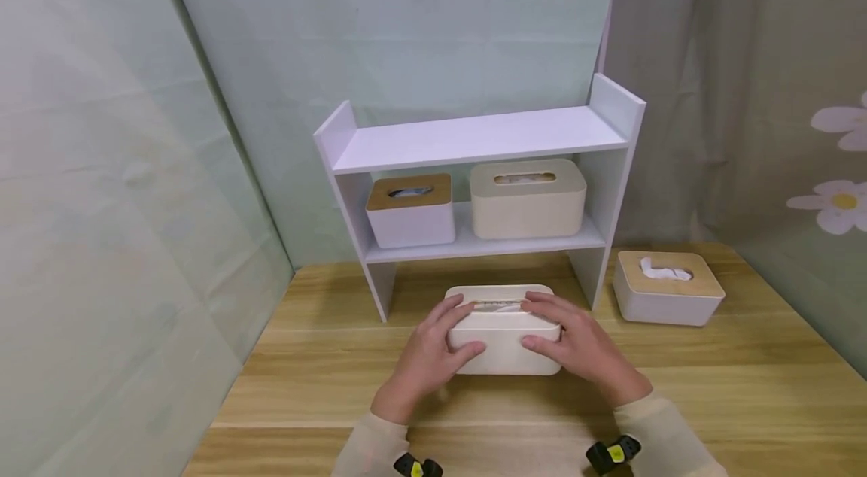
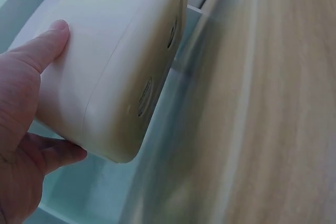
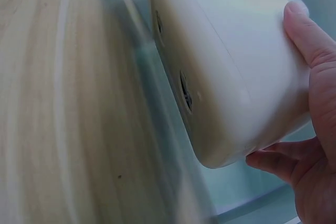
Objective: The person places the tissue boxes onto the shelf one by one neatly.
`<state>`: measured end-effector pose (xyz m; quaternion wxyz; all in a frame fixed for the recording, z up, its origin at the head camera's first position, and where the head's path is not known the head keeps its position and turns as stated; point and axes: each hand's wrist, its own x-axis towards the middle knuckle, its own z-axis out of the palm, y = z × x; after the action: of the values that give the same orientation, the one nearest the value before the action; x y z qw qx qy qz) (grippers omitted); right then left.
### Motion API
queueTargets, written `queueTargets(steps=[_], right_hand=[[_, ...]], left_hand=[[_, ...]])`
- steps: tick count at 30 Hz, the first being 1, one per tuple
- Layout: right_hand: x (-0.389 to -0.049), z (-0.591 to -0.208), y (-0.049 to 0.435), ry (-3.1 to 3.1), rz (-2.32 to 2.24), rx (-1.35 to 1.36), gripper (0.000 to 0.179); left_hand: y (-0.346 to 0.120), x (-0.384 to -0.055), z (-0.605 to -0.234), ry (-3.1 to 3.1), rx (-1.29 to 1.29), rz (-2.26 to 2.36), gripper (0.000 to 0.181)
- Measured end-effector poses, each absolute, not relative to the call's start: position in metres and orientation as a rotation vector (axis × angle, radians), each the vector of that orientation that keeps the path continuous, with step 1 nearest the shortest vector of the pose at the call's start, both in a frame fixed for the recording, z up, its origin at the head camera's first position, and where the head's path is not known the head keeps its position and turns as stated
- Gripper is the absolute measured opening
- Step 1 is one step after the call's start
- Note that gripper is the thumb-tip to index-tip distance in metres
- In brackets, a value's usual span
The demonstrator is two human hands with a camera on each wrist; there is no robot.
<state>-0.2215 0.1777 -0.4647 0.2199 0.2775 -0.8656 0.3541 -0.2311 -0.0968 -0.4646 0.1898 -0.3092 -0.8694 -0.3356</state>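
Observation:
A cream tissue box [image 1: 503,351] with a slot in its top is held between both hands in front of the shelf. My left hand [image 1: 433,347] grips its left end, thumb on the front face and fingers over the top and side. On the other end my right hand [image 1: 579,341] grips it the same way. The wrist views show part of the underside with round feet, so the box [image 2: 105,61] is raised off the wooden tabletop. Tissue shows inside the slot.
A white two-tier shelf [image 1: 474,140] stands behind the hands. Its lower tier bears a white tissue box with a wooden lid [image 1: 415,227] and a larger cream tissue box [image 1: 527,214]. Another wooden-lidded tissue box [image 1: 667,308] sits on the table [image 1: 305,356] at right.

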Motion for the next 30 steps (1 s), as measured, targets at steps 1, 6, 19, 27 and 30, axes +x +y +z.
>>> queueTargets(steps=[1, 6, 19, 27, 30], right_hand=[[-0.221, -0.463, 0.178, -2.393, 0.978, 0.766, 0.051], [-0.214, -0.452, 0.178, -2.381, 0.968, 0.746, 0.054], [-0.206, -0.425, 0.181, -2.143, 0.961, 0.884, 0.057], [-0.199, -0.406, 0.18, -1.943, 0.931, 0.952, 0.058], [-0.194, -0.399, 0.181, -1.93, 0.918, 0.968, 0.059]], left_hand=[[-0.097, -0.23, -0.463, -2.437, -0.866, -0.94, 0.06], [-0.096, -0.224, -0.451, -2.371, -0.876, -0.935, 0.061], [-0.095, -0.211, -0.421, -2.136, -0.954, -0.901, 0.062], [-0.094, -0.203, -0.405, -1.966, -1.018, -0.864, 0.061], [-0.093, -0.199, -0.399, -1.934, -1.035, -0.862, 0.06]])
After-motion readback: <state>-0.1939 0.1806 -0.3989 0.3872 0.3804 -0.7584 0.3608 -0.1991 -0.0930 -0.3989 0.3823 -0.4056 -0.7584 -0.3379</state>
